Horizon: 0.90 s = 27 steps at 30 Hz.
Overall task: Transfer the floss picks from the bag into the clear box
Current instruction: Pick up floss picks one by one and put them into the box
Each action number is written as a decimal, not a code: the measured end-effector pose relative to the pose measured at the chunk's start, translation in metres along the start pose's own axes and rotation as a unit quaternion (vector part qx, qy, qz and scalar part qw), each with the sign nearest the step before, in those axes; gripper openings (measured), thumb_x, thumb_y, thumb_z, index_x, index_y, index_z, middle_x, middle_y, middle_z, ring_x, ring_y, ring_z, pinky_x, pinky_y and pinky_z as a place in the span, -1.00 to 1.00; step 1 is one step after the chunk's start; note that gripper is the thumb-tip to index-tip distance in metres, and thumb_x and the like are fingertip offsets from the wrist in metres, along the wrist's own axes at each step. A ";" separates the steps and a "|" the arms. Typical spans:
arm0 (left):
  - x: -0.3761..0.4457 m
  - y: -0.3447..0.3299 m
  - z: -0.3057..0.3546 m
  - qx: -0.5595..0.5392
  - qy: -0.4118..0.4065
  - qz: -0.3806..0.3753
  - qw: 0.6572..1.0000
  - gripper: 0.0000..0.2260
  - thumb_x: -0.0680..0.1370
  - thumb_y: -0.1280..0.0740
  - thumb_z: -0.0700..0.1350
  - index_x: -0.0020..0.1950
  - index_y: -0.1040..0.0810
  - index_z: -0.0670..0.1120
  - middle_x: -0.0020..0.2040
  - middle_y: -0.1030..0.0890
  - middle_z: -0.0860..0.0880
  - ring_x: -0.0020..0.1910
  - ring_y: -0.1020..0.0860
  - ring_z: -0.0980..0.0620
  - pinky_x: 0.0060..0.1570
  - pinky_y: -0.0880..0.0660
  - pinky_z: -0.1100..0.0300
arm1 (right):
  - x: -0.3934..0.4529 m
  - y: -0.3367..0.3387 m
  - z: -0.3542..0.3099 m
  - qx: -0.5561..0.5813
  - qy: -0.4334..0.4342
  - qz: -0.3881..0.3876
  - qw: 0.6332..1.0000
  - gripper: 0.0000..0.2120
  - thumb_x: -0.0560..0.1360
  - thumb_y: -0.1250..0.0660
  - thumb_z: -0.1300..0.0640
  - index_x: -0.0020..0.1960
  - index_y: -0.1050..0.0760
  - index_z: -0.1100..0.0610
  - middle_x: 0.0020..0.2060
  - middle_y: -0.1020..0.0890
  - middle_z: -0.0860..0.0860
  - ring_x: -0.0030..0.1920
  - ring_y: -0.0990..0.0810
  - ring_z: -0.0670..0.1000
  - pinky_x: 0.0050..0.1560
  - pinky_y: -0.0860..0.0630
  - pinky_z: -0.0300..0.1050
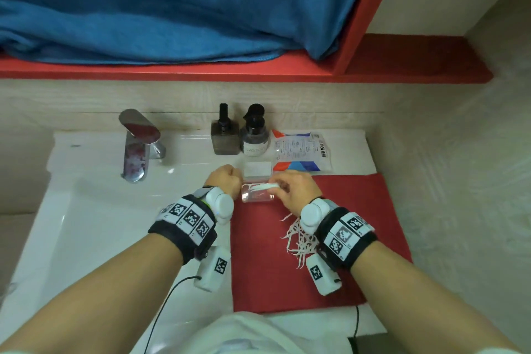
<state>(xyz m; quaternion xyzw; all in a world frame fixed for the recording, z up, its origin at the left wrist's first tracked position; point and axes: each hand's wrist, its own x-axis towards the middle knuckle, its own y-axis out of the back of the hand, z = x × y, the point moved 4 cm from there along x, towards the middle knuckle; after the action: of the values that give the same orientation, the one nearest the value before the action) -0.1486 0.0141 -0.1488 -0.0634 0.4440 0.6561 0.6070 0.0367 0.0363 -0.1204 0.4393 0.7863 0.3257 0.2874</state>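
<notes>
A small clear box stands at the far left corner of a red cloth. My left hand grips the box's left side. My right hand pinches a bunch of white floss picks right over the box's opening. A loose pile of white floss picks lies on the cloth under my right wrist, partly hidden by it. The floss pick bag, white with red and blue print, lies flat behind the cloth. The box's white lid lies just behind the box.
Two dark pump bottles stand against the back wall, left of the bag. A chrome tap rises over the white sink at the left. A red shelf with a blue towel hangs overhead.
</notes>
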 end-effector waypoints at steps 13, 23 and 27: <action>-0.044 -0.017 0.040 0.136 -0.098 -0.007 0.986 -0.50 0.36 -0.46 -0.03 0.24 -0.40 -0.06 0.04 -0.62 -0.08 0.02 -0.58 -0.11 -0.05 -0.47 0.16 | -0.031 0.016 -0.012 -0.051 -0.042 0.062 0.996 -0.78 0.47 -0.44 0.12 0.08 -0.62 0.18 -0.06 -0.66 0.12 -0.02 -0.60 0.14 0.03 -0.46 -0.08; -0.072 -0.038 0.065 0.167 -0.199 0.030 0.965 -0.63 0.36 -0.49 -0.04 0.08 -0.50 -0.12 -0.03 -0.62 -0.12 -0.03 -0.58 -0.14 -0.15 -0.44 0.19 | -0.062 0.035 -0.010 -0.109 -0.080 0.096 0.986 -0.74 0.52 -0.37 0.07 0.13 -0.57 0.20 0.04 -0.57 0.17 0.06 -0.55 0.21 0.02 -0.51 0.04; -0.081 -0.055 0.072 0.180 -0.215 0.019 0.960 -0.64 0.37 -0.49 -0.04 0.07 -0.50 -0.12 -0.02 -0.62 -0.11 -0.04 -0.57 -0.12 -0.17 -0.42 0.20 | -0.081 0.038 0.001 -0.107 -0.096 0.138 0.980 -0.75 0.52 -0.38 0.11 0.10 -0.58 0.26 0.07 -0.51 0.17 0.06 -0.53 0.18 0.02 -0.47 -0.02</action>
<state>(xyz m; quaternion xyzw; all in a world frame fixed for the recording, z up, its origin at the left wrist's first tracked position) -0.0480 -0.0054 -0.0828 0.1980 0.4147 0.5750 0.6769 0.0934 -0.0194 -0.0783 0.5395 0.6474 0.4010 0.3592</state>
